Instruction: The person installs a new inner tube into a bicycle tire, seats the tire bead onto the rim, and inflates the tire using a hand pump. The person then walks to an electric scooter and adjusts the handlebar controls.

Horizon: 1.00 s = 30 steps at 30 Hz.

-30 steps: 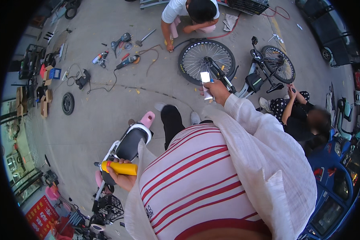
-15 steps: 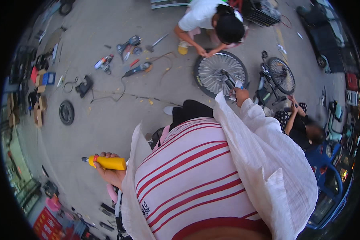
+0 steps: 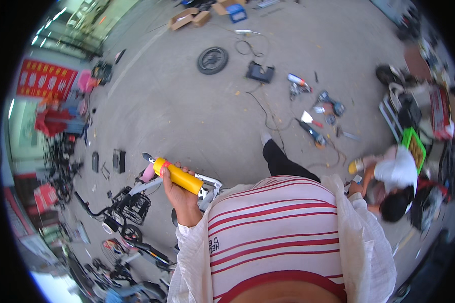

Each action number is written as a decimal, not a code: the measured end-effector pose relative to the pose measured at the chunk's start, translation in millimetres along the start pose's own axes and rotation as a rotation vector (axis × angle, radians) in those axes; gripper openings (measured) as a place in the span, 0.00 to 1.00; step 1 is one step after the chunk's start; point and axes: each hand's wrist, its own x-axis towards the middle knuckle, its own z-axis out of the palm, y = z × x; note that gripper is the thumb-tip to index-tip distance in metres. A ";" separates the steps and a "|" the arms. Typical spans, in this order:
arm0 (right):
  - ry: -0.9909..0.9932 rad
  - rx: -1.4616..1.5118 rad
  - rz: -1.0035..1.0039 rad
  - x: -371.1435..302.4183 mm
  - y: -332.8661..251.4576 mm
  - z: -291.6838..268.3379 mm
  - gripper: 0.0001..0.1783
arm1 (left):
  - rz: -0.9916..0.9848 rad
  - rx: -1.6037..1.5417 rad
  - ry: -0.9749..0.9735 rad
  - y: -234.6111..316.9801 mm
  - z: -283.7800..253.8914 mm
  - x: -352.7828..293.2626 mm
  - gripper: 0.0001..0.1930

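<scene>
The view has swung round; the yellow tube (image 3: 178,175) now sits higher, over the bicycle (image 3: 136,202)

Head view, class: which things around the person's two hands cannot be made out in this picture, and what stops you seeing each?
- Right hand: mostly hidden behind the white sleeve; whether it grips anything is unclear.
- Yellow tube in the left hand: fingers cover its middle.
- Tools on the ground: too small to identify.
- Crouching person: their hands are hidden behind the body.

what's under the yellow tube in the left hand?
Below the yellow tube, gripped by the left hand, is a white bike frame and a black basket on grey ground. The hand and sleeve cover the rest of the bike.
</scene>
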 end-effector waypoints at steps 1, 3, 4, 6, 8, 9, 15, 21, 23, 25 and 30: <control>-0.035 0.282 0.093 35.8 -23.3 13.9 0.21 | 0.004 -0.026 0.038 7.9 -4.2 20.3 0.16; -0.123 0.158 0.107 58.8 -102.7 64.1 0.18 | 0.069 -0.023 0.108 27.2 2.8 58.4 0.16; -0.146 0.017 0.043 73.5 -146.6 83.3 0.17 | 0.071 -0.023 0.177 34.3 7.9 76.0 0.15; -0.180 -0.235 -0.170 105.5 -239.5 130.4 0.17 | 0.070 -0.058 0.222 58.7 18.9 111.8 0.15; -0.177 -0.290 -0.304 111.3 -337.1 189.1 0.15 | 0.055 -0.100 0.278 71.7 23.8 151.7 0.15; -0.261 -0.122 -0.321 83.4 -400.8 237.4 0.13 | 0.117 -0.132 0.297 87.9 25.0 153.0 0.15; -0.764 0.355 -0.449 -99.3 -723.6 440.4 0.13 | 0.281 -0.227 0.554 135.3 -13.2 251.6 0.17; -0.721 0.487 -0.529 -158.6 -875.1 602.6 0.08 | 0.335 -0.258 0.494 196.1 -29.9 441.5 0.15; -0.494 0.267 -0.653 -157.9 -886.9 624.2 0.09 | 0.309 -0.314 0.403 228.7 -25.5 511.5 0.15; -0.385 -0.688 -0.969 -160.0 -906.8 619.2 0.24 | 0.296 -0.328 0.358 268.0 -20.7 570.2 0.15; -0.287 -0.883 -0.826 -140.3 -966.1 655.2 0.21 | 0.370 -0.108 0.219 352.7 8.9 723.1 0.18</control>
